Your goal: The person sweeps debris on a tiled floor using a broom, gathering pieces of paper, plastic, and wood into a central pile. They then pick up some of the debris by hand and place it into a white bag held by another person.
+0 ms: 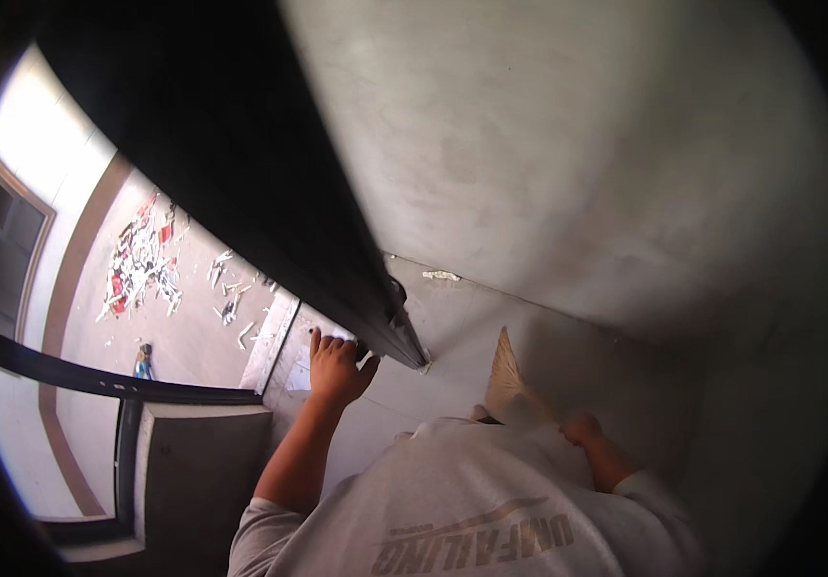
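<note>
A tall dark door (270, 192) stands edge-on and slants across the upper middle of the view. My left hand (337, 370) is closed at its near side, fingers curled round what looks like a dark door handle; most of that handle is hidden. Another dark fitting (398, 291) sticks out from the door's far side. My right hand (582, 430) is closed at the narrow end of a tan, fan-shaped straw broom (508, 380). The broom's bristles spread away from me, over the grey floor and beside my shirt.
Through the doorway at left, a heap of white and red scraps (145, 264) lies on the ground outside, with a small blue-and-dark object (144, 362) near it. A doorsill (281, 341) crosses the opening. A pale wall (568, 144) rises at right; a white scrap (441, 276) lies along its foot.
</note>
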`<act>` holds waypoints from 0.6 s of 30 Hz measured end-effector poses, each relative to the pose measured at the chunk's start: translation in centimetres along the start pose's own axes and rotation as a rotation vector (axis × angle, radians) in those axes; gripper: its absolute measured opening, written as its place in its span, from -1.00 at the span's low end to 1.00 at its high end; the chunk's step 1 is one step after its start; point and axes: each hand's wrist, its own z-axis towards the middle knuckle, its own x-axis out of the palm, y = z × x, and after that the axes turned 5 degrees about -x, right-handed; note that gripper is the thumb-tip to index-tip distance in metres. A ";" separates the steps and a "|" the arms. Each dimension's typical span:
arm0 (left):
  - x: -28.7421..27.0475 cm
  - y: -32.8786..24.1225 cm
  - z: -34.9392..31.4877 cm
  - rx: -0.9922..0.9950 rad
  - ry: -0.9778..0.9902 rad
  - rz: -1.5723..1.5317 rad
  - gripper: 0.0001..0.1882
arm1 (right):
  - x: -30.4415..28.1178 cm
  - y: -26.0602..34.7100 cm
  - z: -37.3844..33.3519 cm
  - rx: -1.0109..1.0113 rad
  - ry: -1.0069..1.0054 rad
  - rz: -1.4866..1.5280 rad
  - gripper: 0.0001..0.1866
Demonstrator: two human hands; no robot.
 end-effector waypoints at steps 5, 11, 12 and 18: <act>-0.4 5.8 -5.0 -0.103 0.037 -0.031 -0.71 | -4.3 12.3 1.4 -0.019 -0.143 0.065 -0.48; 1.3 9.8 -5.9 -0.043 0.137 -0.052 -0.72 | -10.3 23.2 11.1 -0.115 0.011 0.396 -0.45; 1.0 10.7 -7.1 -0.087 0.077 -0.065 -0.73 | -12.3 27.7 11.6 -0.076 0.184 0.497 -0.46; 2.2 14.0 -7.9 -0.018 -0.228 -0.006 -0.73 | -13.3 45.7 28.3 -0.167 0.246 0.388 -0.53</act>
